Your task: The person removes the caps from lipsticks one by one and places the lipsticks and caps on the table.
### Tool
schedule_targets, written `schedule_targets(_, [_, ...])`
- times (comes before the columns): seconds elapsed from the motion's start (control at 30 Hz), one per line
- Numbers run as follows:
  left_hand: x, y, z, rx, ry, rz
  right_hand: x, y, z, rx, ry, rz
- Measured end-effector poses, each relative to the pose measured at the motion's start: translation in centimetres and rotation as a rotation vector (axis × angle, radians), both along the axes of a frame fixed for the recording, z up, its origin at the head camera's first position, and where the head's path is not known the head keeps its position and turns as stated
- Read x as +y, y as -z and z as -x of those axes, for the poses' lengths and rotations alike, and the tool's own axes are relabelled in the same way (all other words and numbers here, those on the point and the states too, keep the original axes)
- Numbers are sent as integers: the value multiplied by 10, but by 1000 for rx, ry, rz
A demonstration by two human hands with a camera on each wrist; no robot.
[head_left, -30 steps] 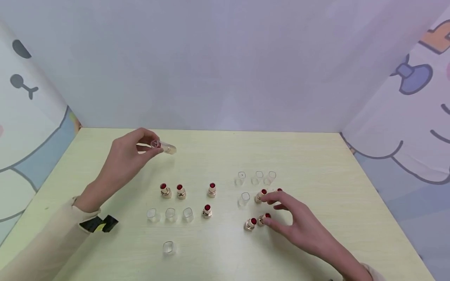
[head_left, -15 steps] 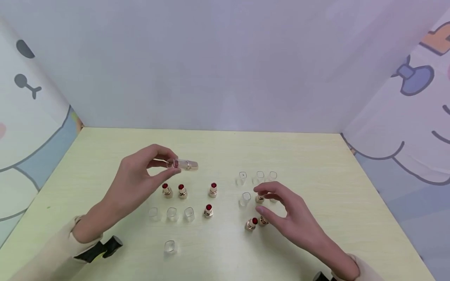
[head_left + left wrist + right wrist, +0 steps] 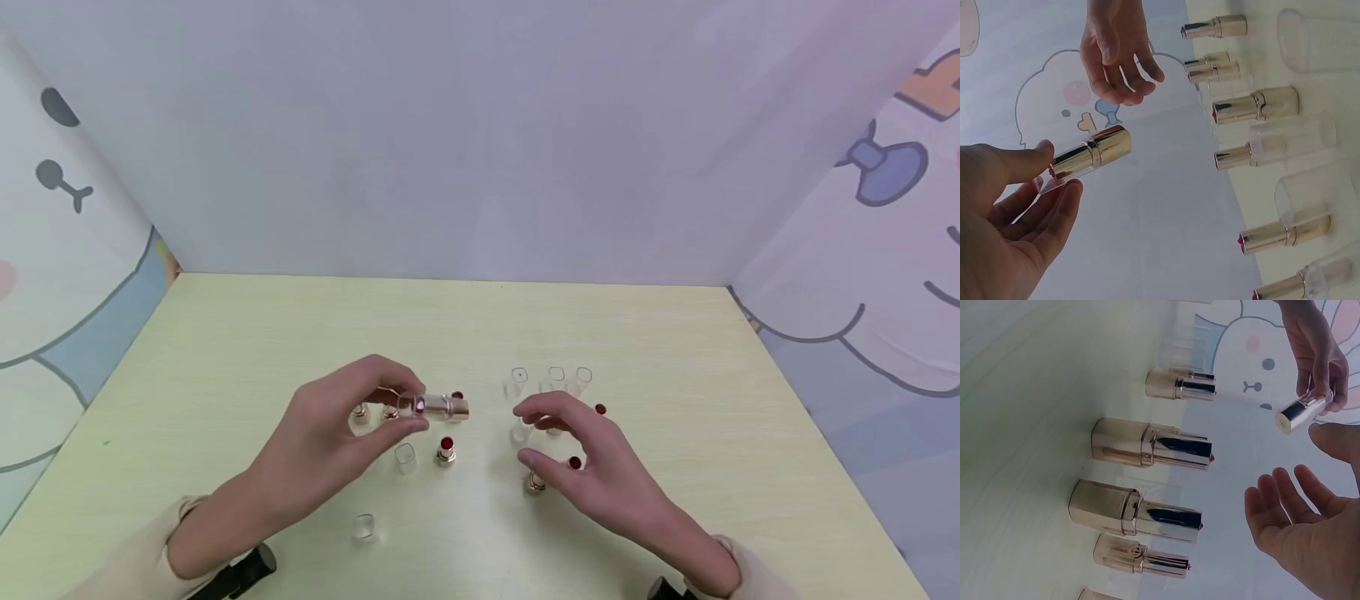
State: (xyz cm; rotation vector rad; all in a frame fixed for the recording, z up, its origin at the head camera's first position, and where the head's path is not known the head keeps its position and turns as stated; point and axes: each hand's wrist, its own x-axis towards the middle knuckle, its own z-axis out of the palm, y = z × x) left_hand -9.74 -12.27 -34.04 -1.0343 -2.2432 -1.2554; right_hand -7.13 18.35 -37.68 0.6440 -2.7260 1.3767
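Note:
My left hand (image 3: 322,446) pinches a gold lipstick (image 3: 456,409) at its clear-capped end, between thumb and fingers. Held above the table, the lipstick lies nearly level, its gold base pointing right. In the left wrist view, the lipstick (image 3: 1111,145) shows its red tip near the thumb. My right hand (image 3: 600,475) hovers opposite that base, thumb and fingers apart with nothing between them. Beneath the right hand stand an uncapped lipstick (image 3: 535,483) and a clear cap (image 3: 520,433), both partly covered. Another uncapped lipstick (image 3: 446,452) stands between the hands.
Several clear caps stand in a back row (image 3: 556,380); a lone cap (image 3: 363,527) is near the front. More uncapped lipsticks stand upright, including one beside the right hand (image 3: 574,463) and some partly hidden behind the left hand. A pale wall (image 3: 480,167) closes the table's back.
My left hand has carried the lipstick right and toward me, from the table's back left to its middle. My right hand has shifted slightly left, away from the standing lipsticks.

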Motion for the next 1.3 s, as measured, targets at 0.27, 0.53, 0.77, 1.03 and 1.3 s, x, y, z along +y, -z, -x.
schedule_targets(0.27, [14, 2, -11, -51, 138, 0, -12, 6, -1, 46, -106, 48])
schedule_targets(0.53, [23, 9, -12, -14, 209, -14, -20, 7, -2, 38, -185, 108])
schedule_targets(0.77, [28, 16, -13, 1, 235, -9, -24, 8, -3, 42, -184, 103])
schedule_targets(1.03, [29, 16, -14, 21, 192, -3, -23, 9, -5, 44, -165, 96])
schedule_targets(1.3, [29, 16, -15, 14, 188, -22, -23, 9, -5, 69, -196, 101])
